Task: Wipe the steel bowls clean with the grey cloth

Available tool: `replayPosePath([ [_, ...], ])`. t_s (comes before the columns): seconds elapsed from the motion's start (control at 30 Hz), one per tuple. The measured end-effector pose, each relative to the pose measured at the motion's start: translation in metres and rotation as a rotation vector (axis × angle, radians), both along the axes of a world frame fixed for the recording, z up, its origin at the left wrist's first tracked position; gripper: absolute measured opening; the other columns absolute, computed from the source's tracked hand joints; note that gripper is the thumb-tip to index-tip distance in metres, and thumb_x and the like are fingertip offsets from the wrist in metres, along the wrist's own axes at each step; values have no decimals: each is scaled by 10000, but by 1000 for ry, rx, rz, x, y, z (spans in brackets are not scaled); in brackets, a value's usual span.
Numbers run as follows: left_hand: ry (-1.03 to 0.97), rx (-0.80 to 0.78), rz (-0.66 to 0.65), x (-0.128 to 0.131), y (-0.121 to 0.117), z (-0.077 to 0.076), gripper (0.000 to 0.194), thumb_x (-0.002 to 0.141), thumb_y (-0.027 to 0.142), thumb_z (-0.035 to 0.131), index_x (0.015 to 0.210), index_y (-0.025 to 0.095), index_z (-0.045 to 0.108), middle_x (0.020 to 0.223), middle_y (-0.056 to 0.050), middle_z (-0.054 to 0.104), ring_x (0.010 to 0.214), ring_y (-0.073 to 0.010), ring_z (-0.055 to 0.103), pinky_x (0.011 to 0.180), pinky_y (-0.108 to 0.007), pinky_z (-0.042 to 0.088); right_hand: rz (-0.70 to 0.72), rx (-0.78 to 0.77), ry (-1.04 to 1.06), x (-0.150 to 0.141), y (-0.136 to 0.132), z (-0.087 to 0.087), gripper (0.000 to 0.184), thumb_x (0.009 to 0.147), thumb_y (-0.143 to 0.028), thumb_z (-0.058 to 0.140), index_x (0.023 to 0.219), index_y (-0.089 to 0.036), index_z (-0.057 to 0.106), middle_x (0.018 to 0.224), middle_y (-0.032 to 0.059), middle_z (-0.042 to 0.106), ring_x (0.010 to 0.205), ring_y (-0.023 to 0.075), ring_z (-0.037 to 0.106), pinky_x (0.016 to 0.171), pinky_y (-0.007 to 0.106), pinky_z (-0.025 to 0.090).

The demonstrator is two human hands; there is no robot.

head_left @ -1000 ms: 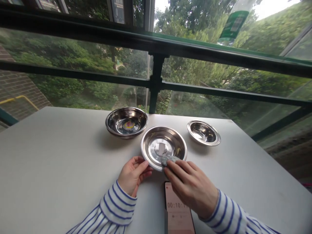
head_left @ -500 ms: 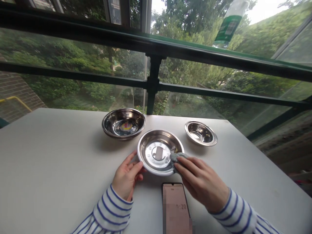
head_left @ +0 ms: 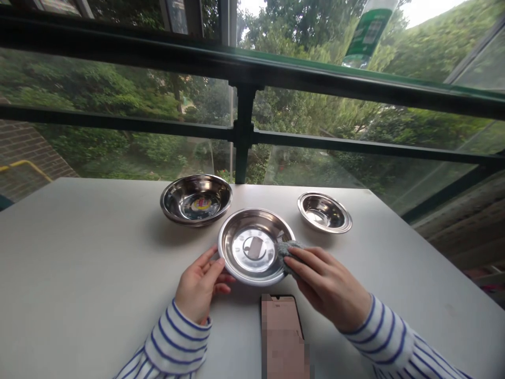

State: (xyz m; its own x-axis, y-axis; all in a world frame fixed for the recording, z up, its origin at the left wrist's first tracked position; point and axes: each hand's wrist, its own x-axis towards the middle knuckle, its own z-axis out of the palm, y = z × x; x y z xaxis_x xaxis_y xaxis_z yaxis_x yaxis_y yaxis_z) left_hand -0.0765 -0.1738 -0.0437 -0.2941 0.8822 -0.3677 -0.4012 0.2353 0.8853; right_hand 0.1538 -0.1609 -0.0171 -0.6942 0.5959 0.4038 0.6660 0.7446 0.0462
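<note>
A shiny steel bowl [head_left: 255, 268] is tilted toward me at the middle of the table. My left hand [head_left: 200, 287] grips its left rim, thumb on the edge and fingers underneath. My right hand [head_left: 329, 284] is closed on a grey-green cloth [head_left: 291, 255] and presses it against the bowl's right inner wall and rim. The cloth is partly covered by the fingers.
A stack of larger steel bowls [head_left: 196, 202] stands at the back left, a smaller steel bowl [head_left: 324, 213] at the back right. A phone [head_left: 282, 337] lies near me on the white table [head_left: 98, 273]. Behind run a dark railing [head_left: 177, 126] and a plastic bottle [head_left: 366, 34].
The cloth has shifted slightly up along the bowl's right side with my right hand. My left hand keeps its hold on the rim. The whole view has moved a little.
</note>
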Motion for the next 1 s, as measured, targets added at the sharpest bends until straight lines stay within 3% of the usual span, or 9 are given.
replayPosePath([
  [0.3,3,-1,20,-2,1,1,394,692,105,635,1079,84,561,580,-14,645,440,-98,585,344,-149,443,34,-62,26,-2,-7,0,321,827,-134,462,1135,-116,550,1153,141,571,966,237,528,793,411,504],
  [0.5,19,1,19,-2,1,2,408,674,113,647,1073,78,571,559,-10,640,436,-99,580,333,-145,429,-38,-27,59,3,5,-1,288,843,-139,448,1099,-87,570,1112,158,585,938,232,527,769,403,510],
  [0.67,18,5,17,-3,2,0,407,662,120,658,1061,78,587,548,-10,637,436,-100,576,330,-145,419,17,-45,9,-1,-2,0,302,834,-141,455,1113,-111,566,1129,138,585,934,235,533,770,410,509],
  [1.0,32,14,29,-1,3,0,465,628,155,695,1076,71,604,551,-19,638,427,-113,584,314,-152,396,-78,-44,-61,10,72,8,275,832,-166,464,1049,-117,625,1072,122,627,903,222,570,796,377,497],
])
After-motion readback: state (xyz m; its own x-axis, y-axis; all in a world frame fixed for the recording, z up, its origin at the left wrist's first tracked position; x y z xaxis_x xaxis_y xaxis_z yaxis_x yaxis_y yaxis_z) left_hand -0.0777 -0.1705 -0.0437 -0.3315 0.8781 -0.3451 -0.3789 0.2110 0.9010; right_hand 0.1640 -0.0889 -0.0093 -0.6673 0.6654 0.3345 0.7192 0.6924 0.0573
